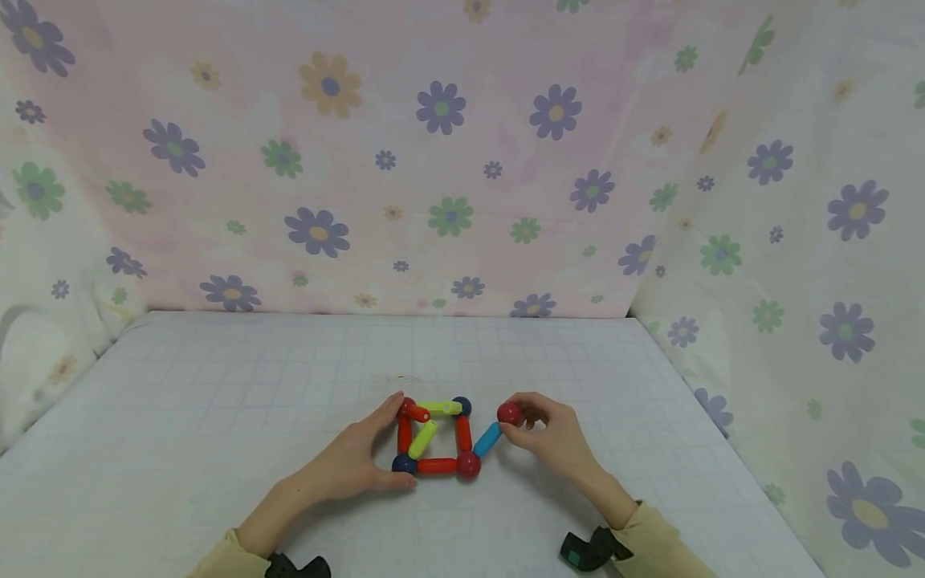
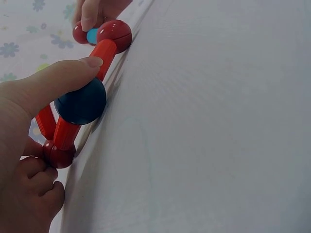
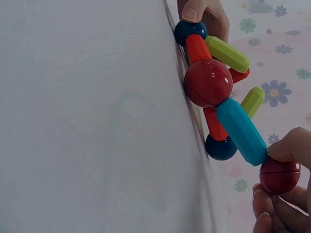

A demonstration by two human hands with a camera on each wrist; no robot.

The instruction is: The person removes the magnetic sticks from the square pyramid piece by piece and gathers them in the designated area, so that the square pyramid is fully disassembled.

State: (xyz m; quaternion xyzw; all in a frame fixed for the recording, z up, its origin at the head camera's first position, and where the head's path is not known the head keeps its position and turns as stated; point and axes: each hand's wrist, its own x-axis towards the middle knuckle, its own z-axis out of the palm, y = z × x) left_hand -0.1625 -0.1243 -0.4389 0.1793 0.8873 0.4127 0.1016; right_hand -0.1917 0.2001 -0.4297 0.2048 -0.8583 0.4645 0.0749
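A square frame of toy rods and balls (image 1: pixel 437 466) lies on the table, with red rods on three sides and a yellow-green rod (image 1: pixel 433 408) at the far side. My left hand (image 1: pixel 347 457) holds its left side, thumb against the near dark blue ball (image 2: pixel 82 102) and fingers at the far red ball (image 2: pixel 59 154). From two left corners, a short red rod and a yellow-green rod (image 3: pixel 227 54) slant upward. A light blue rod (image 3: pixel 241 131) rises rightward from the near right red ball (image 3: pixel 209 83). At its upper end my right hand (image 1: pixel 552 437) pinches another red ball (image 3: pixel 280 175).
The white table (image 1: pixel 253 361) carries a faint grid and has a small dark mark beyond the frame. Flowered cloth (image 1: pixel 390 160) hangs behind and at both sides. Dark wrist devices (image 1: pixel 594 550) sit by the tan sleeves (image 1: pixel 661 542).
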